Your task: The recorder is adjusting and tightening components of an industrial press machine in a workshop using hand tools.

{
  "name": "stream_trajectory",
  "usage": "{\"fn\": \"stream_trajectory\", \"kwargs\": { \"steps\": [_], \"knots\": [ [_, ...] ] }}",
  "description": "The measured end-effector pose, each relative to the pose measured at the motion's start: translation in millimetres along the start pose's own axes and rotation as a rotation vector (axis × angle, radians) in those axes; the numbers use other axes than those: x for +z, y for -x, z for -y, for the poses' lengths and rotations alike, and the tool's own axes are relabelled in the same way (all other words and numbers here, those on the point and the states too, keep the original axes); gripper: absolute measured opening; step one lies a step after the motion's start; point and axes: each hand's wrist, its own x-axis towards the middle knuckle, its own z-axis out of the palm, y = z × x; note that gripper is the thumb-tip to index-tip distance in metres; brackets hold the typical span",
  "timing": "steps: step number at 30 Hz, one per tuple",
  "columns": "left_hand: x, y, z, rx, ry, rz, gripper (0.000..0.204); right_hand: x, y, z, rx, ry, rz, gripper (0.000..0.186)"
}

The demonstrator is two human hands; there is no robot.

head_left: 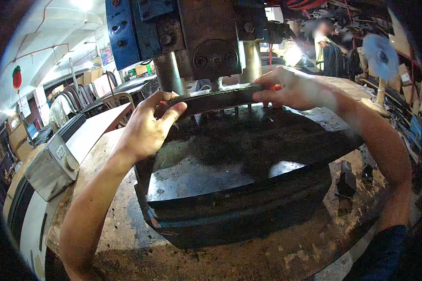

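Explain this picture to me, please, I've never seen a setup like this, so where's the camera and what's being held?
It's one fisheye view from a head-worn camera looking down, so straight edges bend. The left hand and right hand are a person's, gripping the ends of a long dark bar with short prongs underneath. Behind it stands a machine with blue parts. Below is a thick dark block on a worn brown tabletop, with a small dark piece to its right.
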Motion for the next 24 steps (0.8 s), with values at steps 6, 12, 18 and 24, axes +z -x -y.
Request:
{"fn": "stream_trajectory", "kwargs": {
  "steps": [6, 12, 18, 24],
  "knots": [
    [1.8, -0.1, 6.7, -0.019, -0.074, -0.056, 0.041, -14.4, 14.0, 13.6, 0.167, 0.049, -0.006, 0.046],
    [-4.7, 8.9, -19.4, 0.168, -0.122, -0.203, 0.028, -81.7, 82.7, 63.8, -0.065, 0.612, -0.236, 0.039],
    [1.0, 3.1, -14.6, 0.334, -0.103, -0.165, 0.016, -94.9, 97.2, 78.5, -0.005, 0.462, -0.33, 0.039],
    [-16.7, 9.5, -12.6, 0.157, -0.086, -0.097, 0.016, -90.0, 91.6, 67.9, -0.062, 0.352, -0.459, 0.043]
  ]
}}
